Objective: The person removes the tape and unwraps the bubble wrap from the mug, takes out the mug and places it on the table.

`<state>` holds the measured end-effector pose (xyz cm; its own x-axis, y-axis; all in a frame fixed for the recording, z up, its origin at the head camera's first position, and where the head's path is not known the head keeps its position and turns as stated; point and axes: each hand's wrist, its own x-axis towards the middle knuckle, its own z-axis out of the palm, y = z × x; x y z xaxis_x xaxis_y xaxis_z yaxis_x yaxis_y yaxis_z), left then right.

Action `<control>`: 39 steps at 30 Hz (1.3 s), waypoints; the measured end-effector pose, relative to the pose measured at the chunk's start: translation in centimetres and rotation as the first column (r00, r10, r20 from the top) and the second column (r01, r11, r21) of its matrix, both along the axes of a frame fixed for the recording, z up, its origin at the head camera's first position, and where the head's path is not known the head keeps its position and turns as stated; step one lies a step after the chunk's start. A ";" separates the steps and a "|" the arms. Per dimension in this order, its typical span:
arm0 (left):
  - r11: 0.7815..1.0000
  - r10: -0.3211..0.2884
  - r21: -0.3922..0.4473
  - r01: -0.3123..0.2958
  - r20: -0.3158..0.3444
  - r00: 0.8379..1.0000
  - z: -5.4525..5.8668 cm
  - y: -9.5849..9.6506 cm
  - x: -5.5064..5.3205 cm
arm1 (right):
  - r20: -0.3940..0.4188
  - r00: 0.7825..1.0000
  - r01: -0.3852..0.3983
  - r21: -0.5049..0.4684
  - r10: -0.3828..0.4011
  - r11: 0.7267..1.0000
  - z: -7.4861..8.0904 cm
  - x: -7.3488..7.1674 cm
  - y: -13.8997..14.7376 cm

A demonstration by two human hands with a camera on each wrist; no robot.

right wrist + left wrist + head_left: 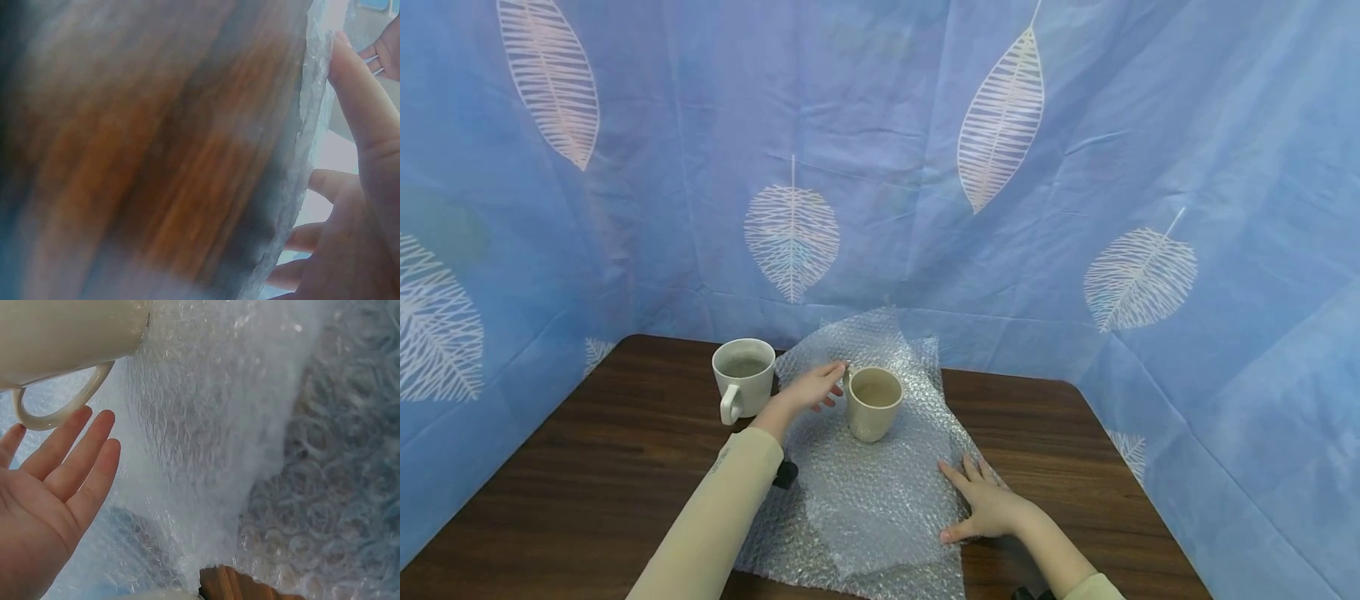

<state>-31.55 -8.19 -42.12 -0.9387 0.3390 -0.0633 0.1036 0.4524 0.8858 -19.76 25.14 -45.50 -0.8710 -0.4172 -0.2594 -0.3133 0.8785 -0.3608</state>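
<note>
A cream mug (pixel 871 410) stands on a sheet of bubble wrap (pixel 880 492), its handle turned toward my left hand (pixel 808 390). Fingertips of that hand touch the mug handle (pixel 59 415) in the left wrist view, with the fingers nearly straight. My right hand (pixel 992 504) rests at the right edge of the bubble wrap, fingers spread. Its thumb (pixel 362 94) and other fingers lie along the wrap's edge (pixel 294 187) in the right wrist view.
A wider white mug (pixel 747 379) stands on the dark wooden table (pixel 647 467), left of the bubble wrap, with its handle toward the front. Blue cloth (pixel 880 125) with leaf prints hangs behind the table and along both sides.
</note>
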 end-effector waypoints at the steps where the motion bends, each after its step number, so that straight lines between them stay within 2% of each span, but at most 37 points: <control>1: 1.000 -0.003 -0.004 0.003 0.004 1.000 -0.1 0.0 0.0 | 0.001 1.000 -0.001 0.000 0.001 1.000 0.0 0.0 0.0; 14: 1.000 0.002 -0.004 -0.002 0.006 1.000 -0.5 0.1 -0.2 | 0.008 1.000 0.001 0.003 -0.001 1.000 -0.3 -0.2 0.0; 25: 1.000 0.013 0.014 -0.013 0.021 1.000 -0.4 0.3 -0.2 | -0.004 1.000 -0.007 0.001 0.007 1.000 -0.3 -0.2 0.2; 31: 1.000 -0.030 -0.010 0.030 -0.006 1.000 -1.1 0.6 -0.4 | -0.005 1.000 -0.007 0.003 0.007 1.000 -0.3 -0.2 0.4; 33: 1.000 -0.016 0.005 0.016 -0.001 1.000 -1.3 0.8 -0.4 | -0.003 1.000 -0.007 0.001 0.007 1.000 -0.3 -0.2 0.4; 36: 0.999 0.040 0.036 -0.040 0.007 0.999 -1.2 1.0 -0.4 | 0.001 1.000 -0.010 -0.008 0.010 1.000 -0.1 -0.2 0.3; 39: 0.999 0.034 0.039 -0.034 0.000 0.999 -0.8 1.0 -0.3 | 0.004 1.000 -0.010 -0.009 0.010 1.000 0.0 -0.1 0.3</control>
